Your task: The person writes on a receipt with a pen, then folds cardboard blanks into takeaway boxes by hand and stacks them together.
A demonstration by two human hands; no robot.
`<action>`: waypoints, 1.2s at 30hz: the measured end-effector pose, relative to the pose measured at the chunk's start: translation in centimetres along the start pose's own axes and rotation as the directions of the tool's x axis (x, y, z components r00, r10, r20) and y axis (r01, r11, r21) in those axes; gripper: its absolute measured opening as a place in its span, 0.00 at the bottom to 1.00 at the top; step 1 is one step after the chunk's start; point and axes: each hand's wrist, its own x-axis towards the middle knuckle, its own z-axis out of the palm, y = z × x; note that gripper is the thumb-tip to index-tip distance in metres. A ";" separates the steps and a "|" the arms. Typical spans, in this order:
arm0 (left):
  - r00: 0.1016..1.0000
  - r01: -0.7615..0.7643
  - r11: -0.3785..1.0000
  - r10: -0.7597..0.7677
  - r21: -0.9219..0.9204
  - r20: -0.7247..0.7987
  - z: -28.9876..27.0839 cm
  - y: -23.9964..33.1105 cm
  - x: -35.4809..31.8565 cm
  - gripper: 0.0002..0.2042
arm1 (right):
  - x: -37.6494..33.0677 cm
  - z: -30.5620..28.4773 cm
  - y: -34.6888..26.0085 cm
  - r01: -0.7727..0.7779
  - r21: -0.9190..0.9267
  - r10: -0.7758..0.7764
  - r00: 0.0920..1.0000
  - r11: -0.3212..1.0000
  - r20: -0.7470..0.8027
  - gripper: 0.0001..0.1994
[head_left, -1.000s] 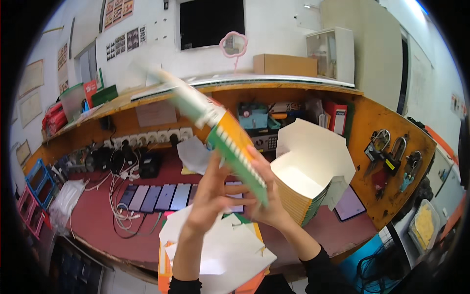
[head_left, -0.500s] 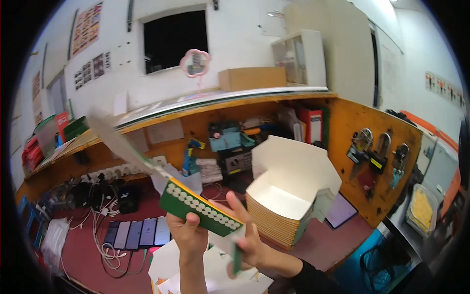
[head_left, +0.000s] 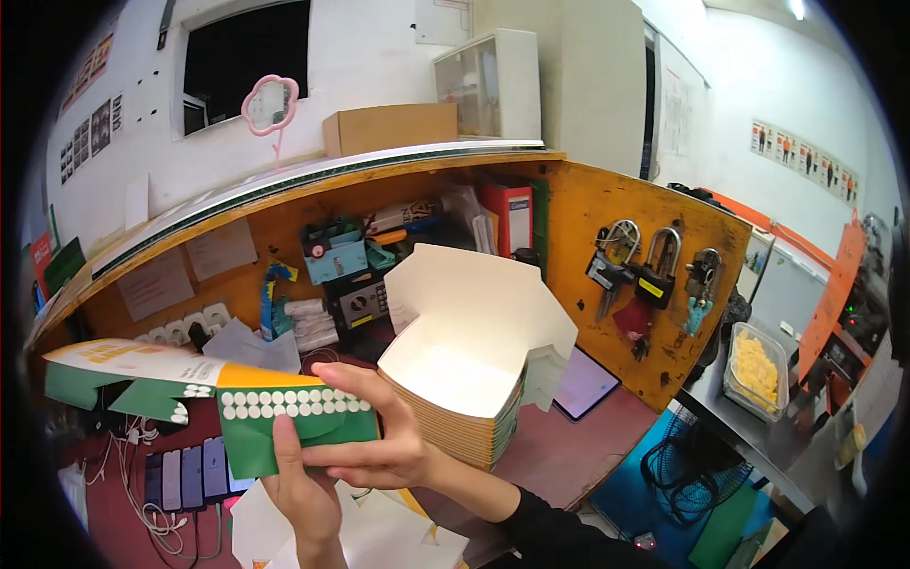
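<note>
The flat carton [head_left: 218, 403], light, thin and bendy, is pinched at its green end by both hands' fingers [head_left: 355, 412].

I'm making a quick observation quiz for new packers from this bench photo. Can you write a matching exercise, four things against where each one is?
Things:
1. green carton blank
2. stack of nested white cartons
3. padlocks
4. brown cardboard box

Places:
A. on top of the shelf
B. hanging on the orange side panel
C. held in both hands
D. on the bench, right of the hands

Pairs: 1-C, 2-D, 3-B, 4-A. The left hand grips the blank from below; the right hand lies across its front.
</note>
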 end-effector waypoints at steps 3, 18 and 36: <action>0.964 -0.156 0.953 0.090 0.258 0.249 -3.5 -0.5 1.3 0.19 | 0.9 -0.1 -0.8 -0.282 0.180 0.277 0.959 0.942 0.052 0.21; 0.929 -0.360 0.725 0.222 0.587 0.296 -11.8 3.4 1.3 0.19 | 0.5 2.3 -2.2 -0.225 -0.410 0.214 0.974 0.884 -0.073 0.30; 0.896 -0.431 0.894 0.407 0.125 0.180 -7.3 5.0 0.6 0.23 | 0.1 0.4 1.4 -0.505 -0.170 0.532 0.814 0.846 0.233 0.34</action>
